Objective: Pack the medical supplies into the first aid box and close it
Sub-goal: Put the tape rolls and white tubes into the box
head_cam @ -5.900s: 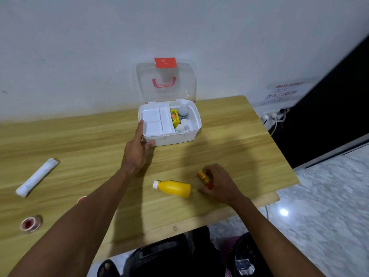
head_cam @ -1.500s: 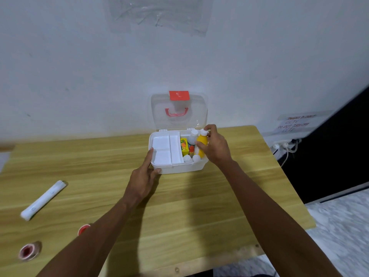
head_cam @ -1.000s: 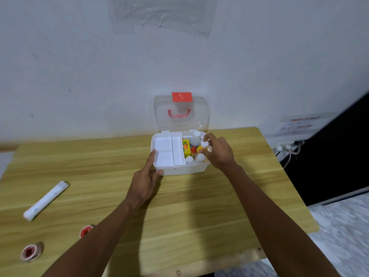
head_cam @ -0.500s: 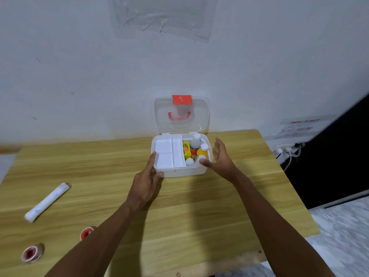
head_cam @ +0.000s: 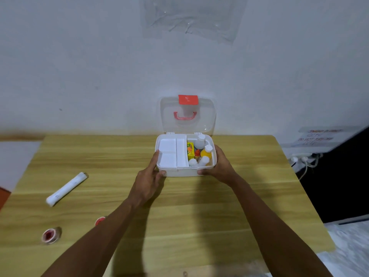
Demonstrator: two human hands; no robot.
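Gripping the open first aid box (head_cam: 180, 171): left hand (head_cam: 148, 180) and right hand (head_cam: 220, 167), each grip clasping a side.

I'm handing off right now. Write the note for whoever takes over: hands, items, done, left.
Left hand and right hand grip the two sides of the first aid box; neither holds an item.
Lid stands open against the wall.
Done: yellow bottle, white bottles and small yellow carton in the right compartment.
Left: white roll, two red-centred tape rolls on the table's left, then shut the lid.
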